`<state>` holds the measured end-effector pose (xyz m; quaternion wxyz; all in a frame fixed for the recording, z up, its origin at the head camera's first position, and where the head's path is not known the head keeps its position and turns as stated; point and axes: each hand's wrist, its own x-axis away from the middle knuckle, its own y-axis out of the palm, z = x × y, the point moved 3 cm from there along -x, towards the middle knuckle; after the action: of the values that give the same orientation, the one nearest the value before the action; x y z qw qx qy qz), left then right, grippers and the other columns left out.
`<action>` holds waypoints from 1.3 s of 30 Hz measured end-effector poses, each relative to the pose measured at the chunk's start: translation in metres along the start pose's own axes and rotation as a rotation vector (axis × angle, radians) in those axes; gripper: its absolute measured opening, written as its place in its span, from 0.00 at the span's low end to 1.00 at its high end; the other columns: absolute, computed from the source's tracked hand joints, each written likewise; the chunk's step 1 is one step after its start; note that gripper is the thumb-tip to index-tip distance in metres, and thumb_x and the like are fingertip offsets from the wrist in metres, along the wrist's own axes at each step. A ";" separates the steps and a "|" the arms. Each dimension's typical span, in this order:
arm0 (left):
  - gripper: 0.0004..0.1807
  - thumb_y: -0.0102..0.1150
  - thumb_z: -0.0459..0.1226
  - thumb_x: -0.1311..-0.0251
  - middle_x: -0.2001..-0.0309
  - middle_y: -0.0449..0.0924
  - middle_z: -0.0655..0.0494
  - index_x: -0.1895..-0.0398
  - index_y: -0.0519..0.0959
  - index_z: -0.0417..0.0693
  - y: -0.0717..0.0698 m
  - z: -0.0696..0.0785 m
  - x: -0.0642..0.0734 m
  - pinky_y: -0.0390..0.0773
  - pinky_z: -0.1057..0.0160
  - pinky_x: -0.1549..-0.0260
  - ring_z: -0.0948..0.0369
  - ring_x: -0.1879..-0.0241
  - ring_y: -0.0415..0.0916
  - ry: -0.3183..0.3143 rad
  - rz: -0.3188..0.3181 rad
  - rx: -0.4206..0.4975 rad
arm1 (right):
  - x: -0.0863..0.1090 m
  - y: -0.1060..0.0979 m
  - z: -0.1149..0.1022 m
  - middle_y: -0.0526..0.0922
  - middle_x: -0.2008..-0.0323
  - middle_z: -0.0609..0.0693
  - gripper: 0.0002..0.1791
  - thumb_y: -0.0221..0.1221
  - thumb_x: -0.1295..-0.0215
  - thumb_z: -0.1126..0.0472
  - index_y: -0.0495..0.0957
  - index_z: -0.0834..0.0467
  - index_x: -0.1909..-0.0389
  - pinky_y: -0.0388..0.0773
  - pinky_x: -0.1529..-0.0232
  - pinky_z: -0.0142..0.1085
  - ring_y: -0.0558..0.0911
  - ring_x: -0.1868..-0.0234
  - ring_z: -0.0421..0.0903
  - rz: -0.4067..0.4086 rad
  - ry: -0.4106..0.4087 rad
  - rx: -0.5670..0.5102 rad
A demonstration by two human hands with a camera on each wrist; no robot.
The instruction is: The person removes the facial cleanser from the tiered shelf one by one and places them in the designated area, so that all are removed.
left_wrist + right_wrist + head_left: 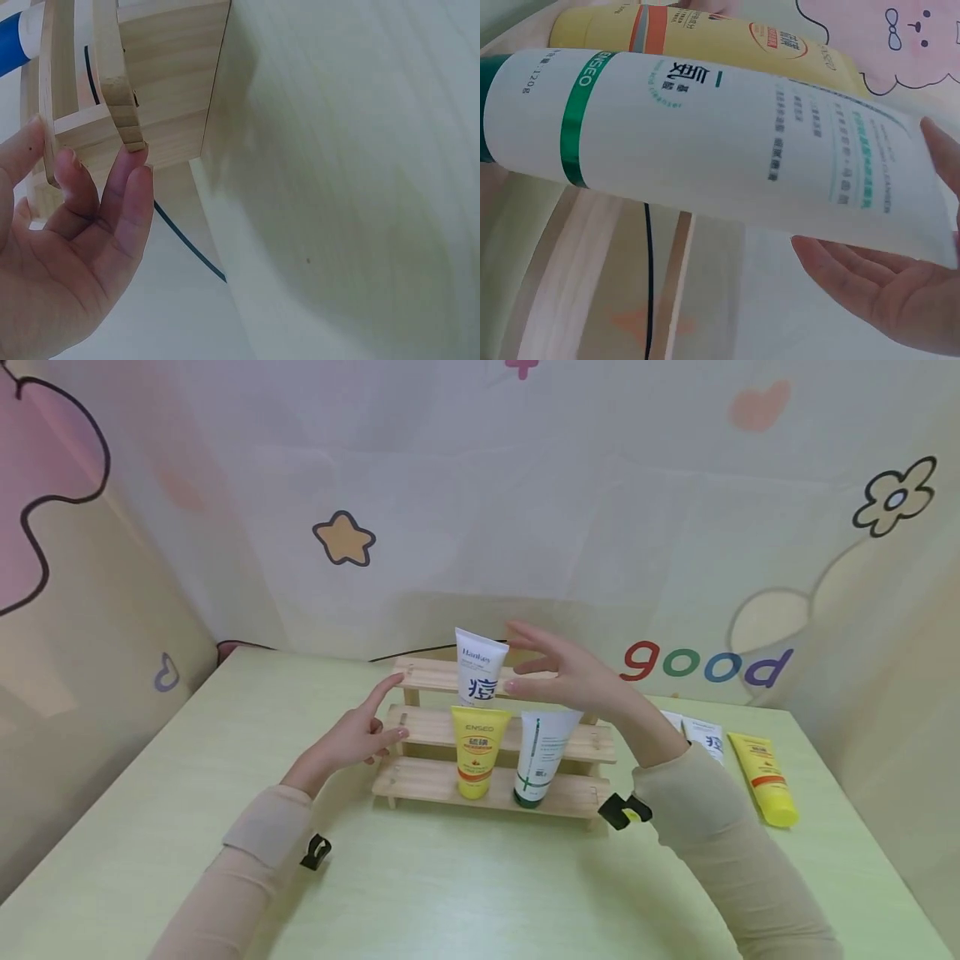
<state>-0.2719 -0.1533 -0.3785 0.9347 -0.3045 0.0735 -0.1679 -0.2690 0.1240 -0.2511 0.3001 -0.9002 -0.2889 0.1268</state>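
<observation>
Near table: the tabletop [450,893] gives open passage before the rack [425,781], between the sleeves.
Left table: broad free room beyond the left hand [348,739].
Rack's left end: blocked by that hand's fingers.
Lowest tier: free strips at both ends; the yellow tube [480,747] and green-capped tube [546,747] stand mid-tier, a narrow gap between.
Above: the Hankey tube [480,664] rises behind the yellow one; the right hand [566,677] obstructs its right side.
Far: wall cloth [585,527] limits reach.
</observation>
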 end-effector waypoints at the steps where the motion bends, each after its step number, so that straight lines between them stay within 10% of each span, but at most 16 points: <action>1: 0.44 0.56 0.39 0.39 0.89 0.61 0.55 0.30 0.38 0.69 0.000 0.000 0.000 0.73 0.60 0.82 0.53 0.81 0.73 0.003 0.000 -0.002 | -0.003 0.000 0.000 0.59 0.34 0.51 0.43 0.62 0.43 0.54 0.49 0.43 0.30 0.68 0.47 0.51 0.70 0.42 0.51 -0.019 0.004 -0.010; 13: 0.44 0.56 0.39 0.40 0.89 0.60 0.55 0.30 0.39 0.69 0.003 0.000 0.000 0.74 0.59 0.81 0.53 0.80 0.75 -0.007 -0.001 0.009 | -0.030 0.005 0.005 0.60 0.35 0.49 0.40 0.61 0.42 0.61 0.52 0.40 0.31 0.69 0.47 0.46 0.69 0.42 0.51 -0.186 0.038 -0.201; 39: 0.44 0.56 0.39 0.39 0.89 0.63 0.54 0.30 0.38 0.70 0.001 0.000 -0.001 0.75 0.59 0.81 0.53 0.80 0.73 -0.008 -0.006 0.017 | -0.039 0.009 0.009 0.74 0.50 0.55 0.19 0.51 0.33 0.62 0.70 0.62 0.42 0.74 0.52 0.41 0.76 0.51 0.51 -0.023 0.081 -0.263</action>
<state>-0.2721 -0.1523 -0.3786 0.9371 -0.2973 0.0672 -0.1702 -0.3001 0.0991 -0.2611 0.1923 -0.9327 -0.3012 0.0481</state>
